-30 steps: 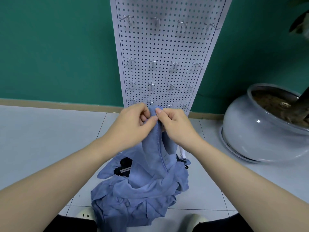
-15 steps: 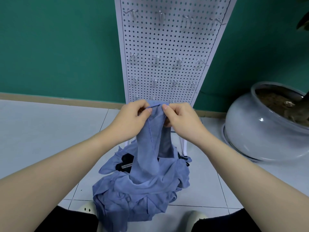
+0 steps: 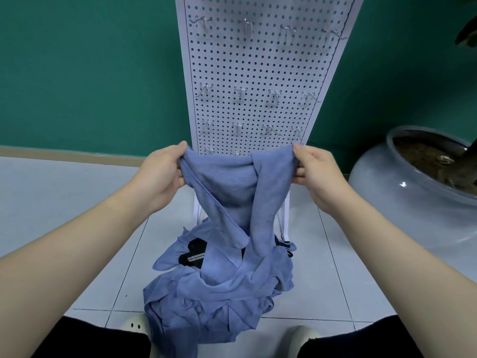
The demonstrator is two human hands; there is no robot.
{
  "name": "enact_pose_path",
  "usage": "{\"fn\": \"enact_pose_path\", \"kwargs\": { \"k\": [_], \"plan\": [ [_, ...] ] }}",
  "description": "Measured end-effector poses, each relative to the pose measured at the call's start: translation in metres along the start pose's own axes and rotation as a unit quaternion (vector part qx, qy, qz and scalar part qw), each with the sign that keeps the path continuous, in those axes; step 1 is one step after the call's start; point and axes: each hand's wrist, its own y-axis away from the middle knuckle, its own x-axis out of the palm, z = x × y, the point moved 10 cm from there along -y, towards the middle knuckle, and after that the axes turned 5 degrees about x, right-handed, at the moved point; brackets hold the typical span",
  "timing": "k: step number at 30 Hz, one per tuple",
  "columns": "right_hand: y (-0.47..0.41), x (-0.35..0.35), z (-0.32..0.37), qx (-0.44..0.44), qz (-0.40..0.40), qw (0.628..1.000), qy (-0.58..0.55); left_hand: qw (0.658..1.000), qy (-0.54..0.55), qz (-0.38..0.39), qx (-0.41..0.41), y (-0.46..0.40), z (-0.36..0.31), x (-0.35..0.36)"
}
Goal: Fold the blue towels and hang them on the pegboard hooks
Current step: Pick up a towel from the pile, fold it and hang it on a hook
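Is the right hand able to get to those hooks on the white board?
Probably yes: the right hand is close in front of the pegboard with nothing between, though it grips the blue towel.

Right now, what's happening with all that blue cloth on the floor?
A person is holding one blue towel up by its top edge, left hand and right hand pinching it at either end, spread apart. Its lower part hangs twisted down into the pile of towels on the floor. The pegboard stands just behind, and none of its visible hooks holds a towel yet.
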Motion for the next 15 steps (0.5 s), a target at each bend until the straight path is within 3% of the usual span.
{"fn": "enact_pose_path", "kwargs": {
  "k": [6,15],
  "plan": [
    [-0.010,-0.036,-0.001,0.007,-0.054,0.998,-0.021,0.997,0.057,-0.049,-0.020,-0.011,-0.002,-0.035],
    [-0.015,-0.046,-0.008,0.038,-0.054,0.996,-0.054,0.999,0.012,-0.005,0.031,-0.012,-0.016,-0.027]
  ]
}}
